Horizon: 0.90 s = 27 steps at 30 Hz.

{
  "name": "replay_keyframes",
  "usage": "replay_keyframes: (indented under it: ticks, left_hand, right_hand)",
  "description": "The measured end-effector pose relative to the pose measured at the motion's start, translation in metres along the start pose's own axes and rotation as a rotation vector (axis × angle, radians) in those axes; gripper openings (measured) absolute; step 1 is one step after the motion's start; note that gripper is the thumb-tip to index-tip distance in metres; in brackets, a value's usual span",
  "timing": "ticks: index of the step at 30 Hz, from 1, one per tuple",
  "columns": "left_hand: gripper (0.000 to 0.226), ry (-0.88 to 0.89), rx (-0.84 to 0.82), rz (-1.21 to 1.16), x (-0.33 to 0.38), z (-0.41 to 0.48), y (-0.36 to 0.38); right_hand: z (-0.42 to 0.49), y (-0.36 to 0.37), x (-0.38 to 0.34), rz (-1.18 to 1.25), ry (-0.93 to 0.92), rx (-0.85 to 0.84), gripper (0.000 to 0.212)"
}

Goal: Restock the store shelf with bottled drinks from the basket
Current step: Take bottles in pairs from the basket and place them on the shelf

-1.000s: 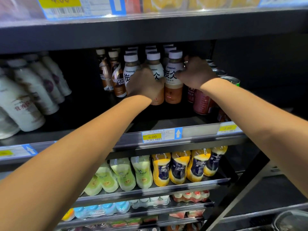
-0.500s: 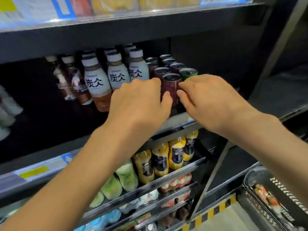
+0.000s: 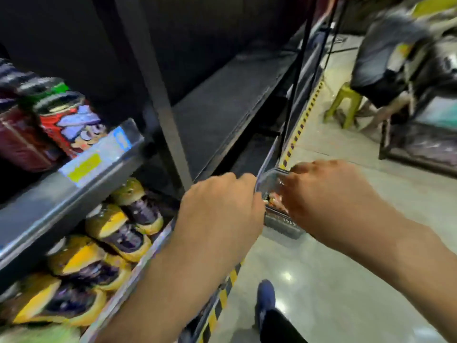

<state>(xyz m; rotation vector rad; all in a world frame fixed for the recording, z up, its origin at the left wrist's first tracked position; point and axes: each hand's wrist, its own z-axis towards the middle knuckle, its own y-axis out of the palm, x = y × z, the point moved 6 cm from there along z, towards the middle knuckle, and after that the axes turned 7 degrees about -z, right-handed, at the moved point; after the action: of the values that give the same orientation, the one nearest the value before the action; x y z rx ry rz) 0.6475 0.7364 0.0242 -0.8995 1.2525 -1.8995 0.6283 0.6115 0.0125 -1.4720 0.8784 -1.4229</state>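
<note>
Head view, and plenty of it was smeared by motion blur. Both arms stretched out low and to the right, backs of the hands to the camera. The left hand (image 3: 217, 206) had its fingers bent down at the knuckles, with the tips tucked out of sight right at the near rim of the basket (image 3: 282, 222). Whether it gripped anything, I couldn't tell.

Same story for the right hand (image 3: 326, 194): its fingers curled over the basket's opening and the tips were hidden, so the grasp was impossible to call. Only a sliver of the dark basket showed between the two hands. It stood on the pale floor (image 3: 321, 293), just beside the foot of the shelf unit. Inside it a blurred patch of reddish-orange packaging (image 3: 274, 201) peeked out, too soft to say if those were bottles.

Over on the left, the shelf rail (image 3: 49, 201) carried a yellow price tag (image 3: 84, 167). Red cans (image 3: 71, 125) stood above it, with the row cut off by the frame's left edge. Below the rail, yellow-and-purple bottles (image 3: 118, 233) lay tilted in rows, labels unreadable.

A black-and-yellow hazard stripe (image 3: 304, 117) ran along the floor at the unit's foot. A blue shoe (image 3: 265, 298) showed near the bottom edge. Far right stood a yellow stool (image 3: 346, 100), with a blurred person in a grey top (image 3: 388, 50) beside it, partly cut off.
</note>
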Motion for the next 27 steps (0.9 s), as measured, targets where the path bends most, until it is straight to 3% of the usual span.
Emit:
replay_keyframes:
  ticks: [2, 5, 12, 16, 21, 27]
  left_hand:
    - [0.017, 0.080, -0.068, -0.018, 0.018, 0.022, 0.043]
    - [0.012, 0.119, -0.297, -0.007, 0.044, 0.063, 0.111]
    - [0.009, 0.112, -0.521, -0.063, 0.087, 0.191, 0.268]
    - [0.031, 0.008, -0.727, -0.034, 0.108, 0.259, 0.349]
    - [0.025, -0.015, -0.837, -0.121, 0.117, 0.328, 0.435]
    - [0.024, -0.026, -0.976, -0.088, 0.096, 0.382, 0.552]
  right_hand:
    - [0.001, 0.042, 0.025, 0.013, 0.067, -0.104, 0.014]
    - [0.011, 0.106, 0.067, 0.063, 0.167, -0.215, 0.019]
    - [0.072, 0.257, 0.171, 0.165, 0.281, -0.501, 0.032]
    - [0.108, 0.332, 0.227, 0.259, 0.262, -0.653, 0.036]
    - [0.154, 0.410, 0.277, 0.338, 0.244, -0.755, 0.037]
    - [0.204, 0.514, 0.284, 0.563, 0.289, -0.834, 0.032]
